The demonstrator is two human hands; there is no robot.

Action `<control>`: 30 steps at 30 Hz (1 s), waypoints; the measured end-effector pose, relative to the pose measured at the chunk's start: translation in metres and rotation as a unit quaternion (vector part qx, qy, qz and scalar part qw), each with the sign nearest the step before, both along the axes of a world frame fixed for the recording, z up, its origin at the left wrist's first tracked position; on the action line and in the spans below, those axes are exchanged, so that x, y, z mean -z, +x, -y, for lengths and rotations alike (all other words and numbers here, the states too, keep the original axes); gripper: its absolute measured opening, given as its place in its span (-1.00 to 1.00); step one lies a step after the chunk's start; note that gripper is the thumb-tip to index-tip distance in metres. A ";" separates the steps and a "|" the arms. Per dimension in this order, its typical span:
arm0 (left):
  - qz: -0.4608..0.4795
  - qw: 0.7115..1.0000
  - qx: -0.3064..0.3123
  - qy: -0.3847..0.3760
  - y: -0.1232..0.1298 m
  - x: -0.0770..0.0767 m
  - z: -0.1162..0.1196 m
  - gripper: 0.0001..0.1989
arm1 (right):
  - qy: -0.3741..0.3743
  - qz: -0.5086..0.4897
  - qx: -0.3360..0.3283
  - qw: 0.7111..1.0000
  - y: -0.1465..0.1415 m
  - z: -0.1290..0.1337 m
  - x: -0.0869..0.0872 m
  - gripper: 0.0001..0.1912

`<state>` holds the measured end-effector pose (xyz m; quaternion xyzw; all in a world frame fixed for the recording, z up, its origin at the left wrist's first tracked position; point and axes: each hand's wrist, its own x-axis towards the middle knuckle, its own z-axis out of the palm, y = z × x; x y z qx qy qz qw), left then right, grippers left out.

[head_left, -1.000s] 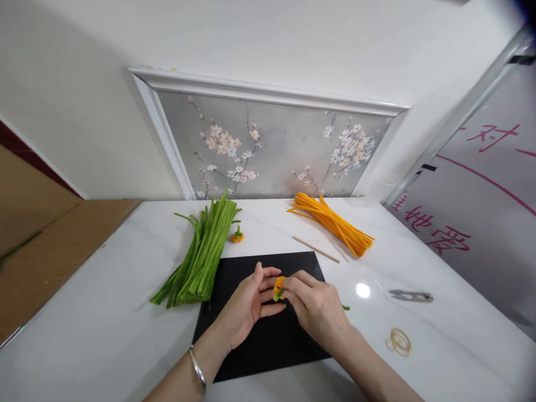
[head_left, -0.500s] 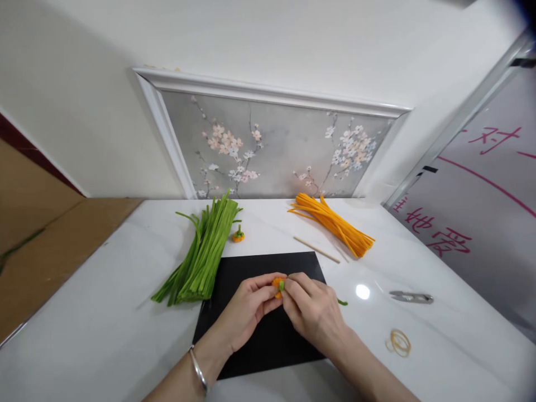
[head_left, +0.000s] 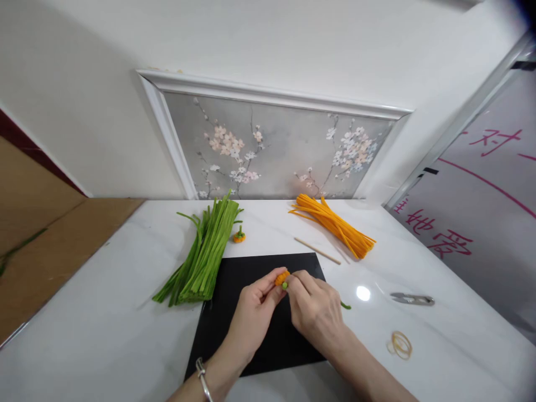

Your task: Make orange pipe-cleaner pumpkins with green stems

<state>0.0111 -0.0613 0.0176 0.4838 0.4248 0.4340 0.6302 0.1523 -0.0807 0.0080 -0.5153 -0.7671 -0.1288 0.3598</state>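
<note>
surroundings, head view

- wall, white, beyond both hands (left hand, right hand).
- decorative panel, grey with pale pink and white blossom branches; directly ahead of the hands, set in a white moulded frame.
- board, pale, well to the right of the right hand; carries red-pink handwriting and a curved line of like colour.
- brown cardboard-like surface, well to the left of the left hand.
- rubber bands, tan, loosely looped, right of the right hand.
</note>
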 end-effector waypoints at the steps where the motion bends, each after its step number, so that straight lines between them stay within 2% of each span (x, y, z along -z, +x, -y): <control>1: -0.023 0.999 -0.022 0.029 0.001 0.001 0.003 -0.69 | -0.013 -0.033 0.000 0.999 -0.003 0.000 0.002 -0.77; 3: -0.064 0.993 -0.064 0.077 0.003 0.004 0.008 -0.69 | -0.053 -0.138 -0.012 0.989 -0.009 0.001 0.005 -0.79; 4: -0.073 0.989 -0.081 0.096 0.004 0.006 0.011 -0.69 | -0.085 -0.210 -0.025 0.974 -0.013 0.001 0.007 -0.79; 5: -0.074 0.986 -0.093 0.113 0.004 0.008 0.013 -0.68 | -0.122 -0.291 -0.040 0.948 -0.017 0.001 0.009 -0.78; 7: -0.069 0.981 -0.097 0.151 0.002 0.012 0.015 -0.70 | -0.202 -0.449 -0.074 0.867 -0.025 0.001 0.011 -0.78; 9: -0.066 0.978 -0.082 0.181 0.000 0.015 0.015 -0.72 | -0.254 -0.547 -0.099 0.791 -0.030 0.002 0.011 -0.78; 10: -0.067 0.977 -0.073 0.189 -0.001 0.016 0.015 -0.73 | -0.263 -0.568 -0.109 0.772 -0.030 0.003 0.010 -0.77; 11: -0.065 0.977 -0.065 0.192 -0.001 0.016 0.015 -0.72 | -0.263 -0.569 -0.116 0.771 -0.029 0.003 0.009 -0.78; 12: -0.056 0.979 -0.056 0.187 -0.001 0.016 0.015 -0.70 | -0.254 -0.551 -0.122 0.785 -0.026 0.004 0.008 -0.80; 13: -0.037 0.982 -0.049 0.178 -0.002 0.015 0.014 -0.67 | -0.235 -0.518 -0.128 0.813 -0.022 0.004 0.006 -0.83; 16: 0.059 0.992 -0.032 0.107 -0.001 0.010 0.010 -0.57 | -0.107 -0.335 -0.136 0.926 -0.004 0.003 0.004 -0.86; 17: 0.079 0.995 -0.019 0.065 -0.002 0.007 0.007 -0.62 | -0.071 -0.275 -0.138 0.949 0.001 0.002 0.004 -0.83; 19: 0.081 0.996 0.042 -0.011 -0.004 0.003 0.001 -0.64 | -0.024 -0.185 -0.137 0.973 0.009 -0.001 0.005 -0.79; 21: 0.056 0.994 0.082 -0.035 -0.007 -0.002 -0.005 -0.69 | -0.001 -0.134 -0.129 0.983 0.013 -0.003 0.006 -0.77; 24: 0.032 0.994 0.104 -0.010 -0.012 -0.008 -0.011 -0.79 | -0.005 -0.127 -0.129 0.984 0.012 -0.003 0.005 -0.77; 27: -0.003 0.991 0.120 0.056 -0.015 -0.011 -0.012 -0.81 | -0.066 -0.199 -0.147 0.967 0.011 -0.002 0.001 -0.80; 30: -0.082 0.976 0.121 0.165 -0.017 -0.010 -0.011 -0.76 | -0.140 -0.290 -0.144 0.936 0.009 -0.001 -0.003 -0.84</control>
